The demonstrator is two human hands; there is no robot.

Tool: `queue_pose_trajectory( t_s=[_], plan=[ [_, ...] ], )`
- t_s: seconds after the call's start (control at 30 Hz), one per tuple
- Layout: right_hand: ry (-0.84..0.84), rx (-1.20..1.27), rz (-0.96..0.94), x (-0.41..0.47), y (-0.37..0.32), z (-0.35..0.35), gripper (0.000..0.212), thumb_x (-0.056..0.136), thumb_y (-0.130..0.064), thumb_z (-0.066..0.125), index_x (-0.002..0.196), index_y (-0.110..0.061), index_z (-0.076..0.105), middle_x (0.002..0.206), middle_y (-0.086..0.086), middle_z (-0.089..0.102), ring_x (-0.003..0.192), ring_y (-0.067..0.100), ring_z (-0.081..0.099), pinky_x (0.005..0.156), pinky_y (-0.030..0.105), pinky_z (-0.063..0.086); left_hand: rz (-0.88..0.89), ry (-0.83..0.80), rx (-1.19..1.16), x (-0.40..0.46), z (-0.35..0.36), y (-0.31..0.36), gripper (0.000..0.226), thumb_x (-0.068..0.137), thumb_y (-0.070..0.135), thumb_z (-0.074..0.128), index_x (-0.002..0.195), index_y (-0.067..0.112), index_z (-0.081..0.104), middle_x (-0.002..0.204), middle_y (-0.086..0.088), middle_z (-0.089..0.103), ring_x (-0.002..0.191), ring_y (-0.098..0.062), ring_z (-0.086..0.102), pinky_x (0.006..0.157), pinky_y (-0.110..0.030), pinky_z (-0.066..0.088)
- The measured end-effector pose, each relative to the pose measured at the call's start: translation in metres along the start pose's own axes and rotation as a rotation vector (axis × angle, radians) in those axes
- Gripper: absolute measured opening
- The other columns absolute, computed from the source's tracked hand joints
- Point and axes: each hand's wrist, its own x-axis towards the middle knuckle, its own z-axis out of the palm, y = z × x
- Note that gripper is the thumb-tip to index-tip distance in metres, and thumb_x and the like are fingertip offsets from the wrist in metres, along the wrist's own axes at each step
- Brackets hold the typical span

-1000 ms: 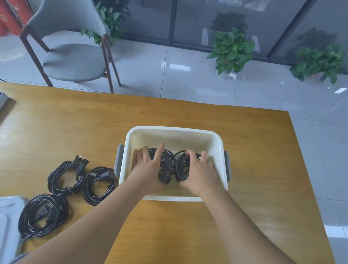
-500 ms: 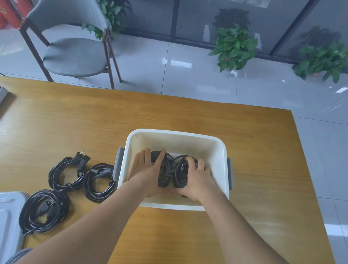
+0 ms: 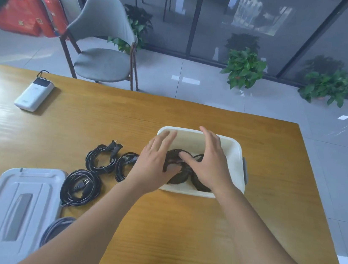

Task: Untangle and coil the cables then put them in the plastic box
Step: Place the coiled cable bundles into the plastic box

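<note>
1. A white plastic box (image 3: 236, 150) stands on the wooden worktop (image 3: 178, 225), toward its right edge and about midway between the near and far edges.
2. Two black coiled cables (image 3: 179, 178) lie side by side on the floor of the box, partly hidden by the hands.
3. The left hand (image 3: 153, 164) is over the box's left wall, fingers straight and spread, pointing away from the person; its thumb lies down among the coils. It grips nothing.
4. The right hand (image 3: 211, 161) is over the middle of the box, fingers straight and reaching toward the far wall, thumb stretched left across the top of the coils. It holds nothing either.
5. The two hands are apart, with the thumbs close to each other over the cables; whether the palms press on the coils cannot be told.
6. Three more coiled cables (image 3: 101, 158) lie on the worktop just left of the box: two side by side, the third nearer the person.
7. A grey lid (image 3: 14, 210) rests at the near left corner of the worktop, beside the nearest coil.
8. A white power bank (image 3: 34, 96) lies near the far left edge.
9. Beyond the far edge stand a grey chair (image 3: 103, 40) and potted plants (image 3: 244, 68) on the floor.
</note>
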Motion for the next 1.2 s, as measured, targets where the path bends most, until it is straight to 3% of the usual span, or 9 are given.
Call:
queue_pose_trajectory(
  t_s=[0.1, 0.3, 0.4, 0.5, 0.63, 0.8, 0.97, 1.07, 1.2],
  plan=[
    [0.008, 0.047, -0.110, -0.015, -0.041, 0.016, 0.090, 0.088, -0.053, 0.077, 0.160, -0.031, 0.029, 0.164, -0.009, 0.028, 0.153, 0.010, 0.027, 0.121, 0.033, 0.032, -0.059, 0.097, -0.012, -0.033, -0.023, -0.025, 0.098, 0.091, 0.067, 0.057, 0.167, 0.024, 0.011, 0.170, -0.001, 0.022, 0.157, -0.019, 0.016, 0.124, -0.034, 0.015],
    [-0.161, 0.031, -0.254, -0.040, -0.104, 0.076, 0.090, 0.088, -0.058, 0.074, 0.161, -0.038, 0.025, 0.169, -0.013, 0.017, 0.155, 0.008, 0.022, 0.120, 0.030, 0.025, -0.273, 0.220, 0.006, -0.099, -0.052, -0.093, 0.106, 0.082, 0.075, 0.057, 0.166, 0.027, 0.013, 0.166, -0.003, 0.028, 0.150, -0.030, 0.033, 0.119, -0.054, 0.033],
    [-0.256, 0.030, -0.250, -0.047, -0.119, 0.115, 0.090, 0.088, -0.056, 0.076, 0.160, -0.042, 0.025, 0.169, -0.014, 0.015, 0.155, 0.009, 0.023, 0.120, 0.033, 0.028, -0.411, 0.208, 0.024, -0.127, -0.059, -0.123, 0.115, 0.076, 0.085, 0.053, 0.166, 0.028, 0.012, 0.167, -0.009, 0.027, 0.151, -0.033, 0.031, 0.117, -0.056, 0.034],
    [-0.291, 0.070, -0.152, -0.045, -0.120, 0.152, 0.094, 0.086, -0.055, 0.078, 0.161, -0.043, 0.023, 0.171, -0.011, 0.011, 0.158, 0.013, 0.015, 0.125, 0.042, 0.028, -0.539, 0.152, -0.005, -0.148, -0.059, -0.148, 0.130, 0.067, 0.083, 0.069, 0.166, 0.034, 0.000, 0.170, -0.013, 0.017, 0.154, -0.035, 0.024, 0.118, -0.057, 0.032],
    [-0.319, -0.152, -0.080, -0.033, -0.105, 0.191, 0.104, 0.088, -0.054, 0.077, 0.165, -0.041, 0.009, 0.174, -0.006, -0.010, 0.161, 0.021, -0.002, 0.128, 0.049, 0.021, -0.629, 0.048, 0.026, -0.162, -0.050, -0.177, 0.143, 0.064, 0.069, 0.087, 0.165, 0.035, -0.008, 0.172, -0.013, 0.007, 0.157, -0.037, 0.015, 0.122, -0.057, 0.025],
    [-0.333, -0.381, -0.057, -0.016, -0.090, 0.215, 0.112, 0.088, -0.052, 0.078, 0.167, -0.033, 0.001, 0.173, 0.006, -0.017, 0.160, 0.028, -0.015, 0.131, 0.049, 0.006, -0.609, -0.064, 0.099, -0.165, -0.036, -0.197, 0.146, 0.064, 0.073, 0.084, 0.165, 0.032, -0.012, 0.174, -0.008, -0.004, 0.160, -0.028, -0.005, 0.128, -0.052, 0.004],
    [-0.345, -0.605, -0.077, -0.003, -0.078, 0.223, 0.113, 0.085, -0.059, 0.077, 0.166, -0.032, 0.004, 0.174, 0.009, -0.013, 0.160, 0.030, -0.017, 0.128, 0.053, -0.007, -0.563, -0.065, 0.142, -0.167, -0.028, -0.204, 0.138, 0.066, 0.071, 0.084, 0.166, 0.032, -0.003, 0.172, -0.011, 0.010, 0.161, -0.029, -0.004, 0.129, -0.050, -0.001],
    [-0.372, -0.609, -0.055, 0.000, -0.072, 0.224, 0.111, 0.084, -0.057, 0.080, 0.165, -0.033, 0.009, 0.175, 0.005, -0.006, 0.160, 0.029, -0.012, 0.127, 0.055, 0.008, -0.553, -0.015, 0.147, -0.169, -0.027, -0.205, 0.124, 0.072, 0.061, 0.086, 0.166, 0.030, 0.012, 0.163, -0.010, 0.028, 0.159, -0.033, 0.005, 0.128, -0.052, 0.007],
    [-0.345, -0.583, -0.043, -0.001, -0.071, 0.228, 0.105, 0.079, -0.051, 0.084, 0.160, -0.033, 0.020, 0.169, 0.006, 0.019, 0.154, 0.031, 0.015, 0.118, 0.054, 0.036, -0.568, 0.053, 0.054, -0.168, -0.026, -0.201, 0.113, 0.074, 0.053, 0.087, 0.164, 0.025, 0.025, 0.155, -0.013, 0.034, 0.151, -0.035, 0.018, 0.123, -0.053, 0.022]
  ],
)
